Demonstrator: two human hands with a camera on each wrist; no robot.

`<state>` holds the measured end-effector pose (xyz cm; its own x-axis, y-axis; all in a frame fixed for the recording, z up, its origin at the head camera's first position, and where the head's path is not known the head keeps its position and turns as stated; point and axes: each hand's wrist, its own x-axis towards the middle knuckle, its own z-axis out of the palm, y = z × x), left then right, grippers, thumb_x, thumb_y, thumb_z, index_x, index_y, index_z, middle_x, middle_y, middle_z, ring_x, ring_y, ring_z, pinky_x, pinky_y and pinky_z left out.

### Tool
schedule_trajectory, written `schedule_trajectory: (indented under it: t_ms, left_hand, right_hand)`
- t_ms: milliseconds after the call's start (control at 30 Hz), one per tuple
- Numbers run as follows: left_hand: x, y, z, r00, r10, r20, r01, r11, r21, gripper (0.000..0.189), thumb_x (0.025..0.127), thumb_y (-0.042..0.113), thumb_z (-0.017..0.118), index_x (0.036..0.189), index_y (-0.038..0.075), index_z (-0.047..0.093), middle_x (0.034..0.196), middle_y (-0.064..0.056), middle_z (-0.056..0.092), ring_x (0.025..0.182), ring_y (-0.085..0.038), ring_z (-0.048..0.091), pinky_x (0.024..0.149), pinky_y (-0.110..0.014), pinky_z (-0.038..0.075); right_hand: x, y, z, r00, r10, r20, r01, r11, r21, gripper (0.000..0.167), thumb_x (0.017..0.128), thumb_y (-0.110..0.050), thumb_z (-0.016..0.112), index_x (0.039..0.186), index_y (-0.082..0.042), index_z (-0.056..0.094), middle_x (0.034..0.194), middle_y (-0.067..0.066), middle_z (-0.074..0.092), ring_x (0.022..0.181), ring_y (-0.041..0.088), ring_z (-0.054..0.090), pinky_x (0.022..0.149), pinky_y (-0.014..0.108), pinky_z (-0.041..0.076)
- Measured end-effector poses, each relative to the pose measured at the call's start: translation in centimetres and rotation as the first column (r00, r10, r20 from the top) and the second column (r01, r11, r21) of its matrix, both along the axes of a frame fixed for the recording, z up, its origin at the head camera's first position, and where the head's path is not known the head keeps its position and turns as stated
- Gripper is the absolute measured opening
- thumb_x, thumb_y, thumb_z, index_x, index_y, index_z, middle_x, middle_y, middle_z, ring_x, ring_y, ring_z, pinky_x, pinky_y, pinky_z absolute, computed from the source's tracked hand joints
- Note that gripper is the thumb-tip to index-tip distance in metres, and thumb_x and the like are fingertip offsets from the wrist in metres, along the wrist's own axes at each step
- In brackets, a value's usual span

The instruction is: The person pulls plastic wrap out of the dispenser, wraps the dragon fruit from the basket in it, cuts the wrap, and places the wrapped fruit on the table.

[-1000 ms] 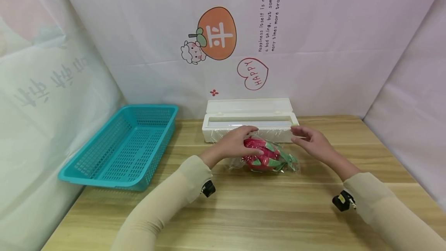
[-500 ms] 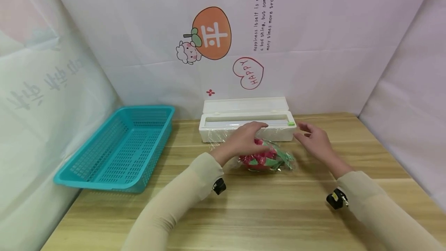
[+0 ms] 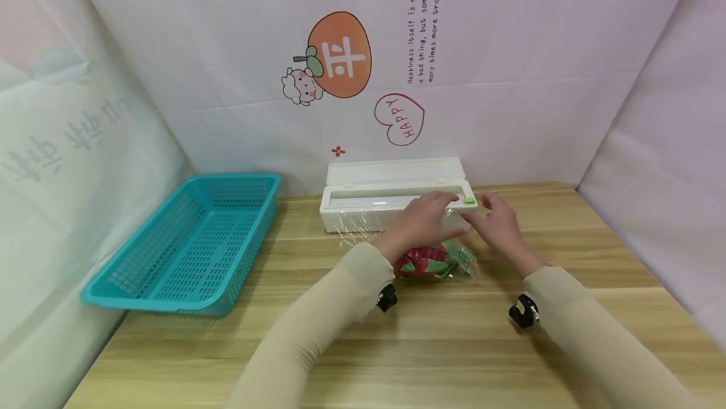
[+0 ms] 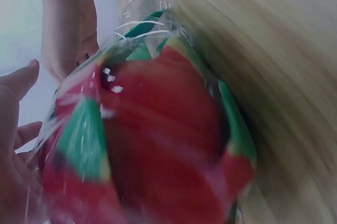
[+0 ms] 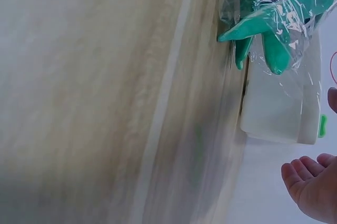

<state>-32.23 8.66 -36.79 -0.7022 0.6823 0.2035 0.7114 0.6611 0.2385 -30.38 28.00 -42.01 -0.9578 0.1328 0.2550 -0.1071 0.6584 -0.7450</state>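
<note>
Clear film (image 3: 353, 226) clings, wrinkled, around the red-and-green dragon fruit (image 3: 421, 260), and more of it hangs down the front of the white box (image 5: 274, 109), whose lid (image 3: 396, 172) is tipped back. By my reading, I am at the wrapping stage: the fruit has plastic about it, while the length trailing from the box looks uncut. If so, the next move calls for holding the film taut and getting a fingertip onto the green slider (image 3: 469, 200) at the box's right end, without dragging the fruit along.

Both my hands are empty as far as I can see. My left hand (image 3: 421, 220) is spread, thumb well away from the fingers, reaching across above the fruit towards that slider; whether its underside brushes the film I cannot tell. My right hand (image 3: 496, 223) is half spread too, fingers loosely bent, with no grip on anything that shows — it sits just off the box's right end, close to my left fingertips.

So the fruit lies on the wooden table (image 3: 431, 346), in front of the box: below my left hand, partly hidden by it, and to the left of my right hand — its green tips pointing towards that side.
</note>
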Motion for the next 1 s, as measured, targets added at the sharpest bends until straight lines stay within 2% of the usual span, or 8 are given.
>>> schedule_trajectory:
  t_ms: [267, 400, 533, 733, 800, 1000]
  left_hand:
    - [-0.4, 1.7, -0.9, 0.998, 0.063, 0.007, -0.063, 0.997, -0.036, 0.068, 0.088, 0.057, 0.062, 0.142, 0.017, 0.048, 0.141, 0.001, 0.05, 0.125, -0.017, 0.049, 0.101, -0.031, 0.042]
    - [-0.7, 2.3, -0.7, 0.997, 0.071, 0.024, -0.07, 0.997, -0.04, 0.066, 0.089, 0.057, 0.061, 0.14, 0.017, 0.05, 0.135, 0.001, 0.054, 0.118, -0.015, 0.053, 0.096, -0.029, 0.045]
    - [-1.0, 3.2, -0.4, 0.994, 0.096, 0.052, -0.094, 0.995, -0.034, 0.059, 0.09, 0.054, 0.061, 0.136, 0.017, 0.053, 0.126, 0.003, 0.057, 0.109, -0.012, 0.055, 0.091, -0.027, 0.047]
    - [-1.6, 4.4, -0.3, 0.995, 0.097, -0.005, -0.098, 0.993, -0.072, 0.045, 0.095, 0.047, 0.057, 0.127, 0.015, 0.056, 0.115, 0.002, 0.058, 0.101, -0.011, 0.054, 0.084, -0.027, 0.047]
    - [-1.7, 4.8, -0.3, 0.994, 0.109, -0.017, -0.111, 0.991, -0.08, 0.041, 0.096, 0.044, 0.056, 0.125, 0.014, 0.057, 0.114, 0.002, 0.058, 0.099, -0.012, 0.054, 0.082, -0.028, 0.047]
    - [-2.1, 5.8, -0.3, 0.982, 0.15, -0.112, -0.163, 0.98, -0.112, 0.032, 0.096, 0.039, 0.056, 0.116, 0.013, 0.061, 0.104, -0.001, 0.06, 0.093, -0.016, 0.058, 0.077, -0.033, 0.049]
  right_hand:
    - [-1.0, -0.7, -0.3, 1.0, 0.004, -0.001, -0.004, 0.999, -0.038, 0.054, 0.09, -0.033, 0.07, 0.124, 0.006, 0.053, 0.132, 0.029, 0.051, 0.127, 0.046, 0.041, 0.101, 0.059, 0.037]
    - [-1.3, -0.6, -0.4, 1.0, 0.003, 0.005, -0.003, 0.999, -0.038, 0.053, 0.091, -0.032, 0.07, 0.125, 0.006, 0.052, 0.133, 0.029, 0.05, 0.128, 0.046, 0.041, 0.101, 0.059, 0.036]
    - [-1.5, -0.4, -0.5, 1.0, -0.006, 0.003, 0.006, 1.0, -0.027, 0.053, 0.092, -0.026, 0.069, 0.128, 0.008, 0.051, 0.131, 0.032, 0.051, 0.124, 0.046, 0.044, 0.098, 0.057, 0.04]
    - [-1.6, -0.3, -0.8, 0.999, -0.019, -0.043, 0.018, 0.999, -0.03, 0.045, 0.087, -0.006, 0.062, 0.126, 0.011, 0.05, 0.125, 0.034, 0.054, 0.119, 0.047, 0.049, 0.095, 0.056, 0.043]
    - [-1.6, -0.3, -0.9, 0.998, -0.021, -0.061, 0.019, 0.999, -0.031, 0.043, 0.085, -0.004, 0.059, 0.125, 0.012, 0.051, 0.123, 0.034, 0.055, 0.117, 0.048, 0.05, 0.094, 0.056, 0.044]
    - [-1.4, -0.6, -0.9, 0.994, -0.035, -0.106, 0.03, 0.998, -0.05, 0.04, 0.083, 0.0, 0.055, 0.121, 0.012, 0.054, 0.119, 0.034, 0.057, 0.113, 0.047, 0.053, 0.094, 0.054, 0.044]
